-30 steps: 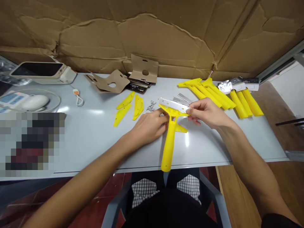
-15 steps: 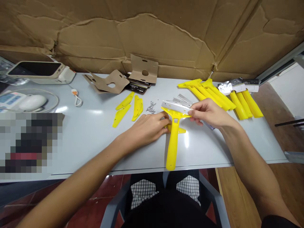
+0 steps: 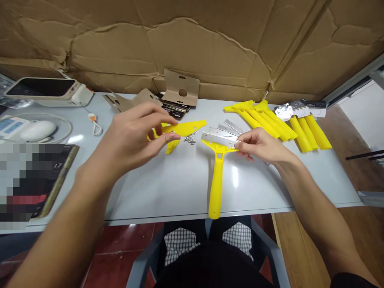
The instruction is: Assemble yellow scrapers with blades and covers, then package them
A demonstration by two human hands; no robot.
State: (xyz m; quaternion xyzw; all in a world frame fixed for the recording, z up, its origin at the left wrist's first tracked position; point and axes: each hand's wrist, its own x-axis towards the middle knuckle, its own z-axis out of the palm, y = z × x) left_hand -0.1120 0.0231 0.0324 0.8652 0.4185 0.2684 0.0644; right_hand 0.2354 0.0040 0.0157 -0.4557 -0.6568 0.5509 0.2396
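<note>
My left hand is raised over the table, its thumb and fingers pinching a flat yellow plastic cover plate with small holes. My right hand grips the right end of a yellow scraper head together with a metal blade laid along it. The scraper's handle points toward me. Behind the blade, several loose blades fan out on the table. A small pile of screws lies between the plate and the scraper. More yellow plates are partly hidden behind my left hand.
Several yellow scraper handles lie at the back right, beside yellow pieces with packaging. Opened cardboard packaging stands at the back. On the left are a phone-like device, a white mouse and a short cable.
My left hand has moved from beside the scraper up and left, lifting the yellow cover plate off the table. My right hand, scraper and blade have shifted slightly left and toward me.
</note>
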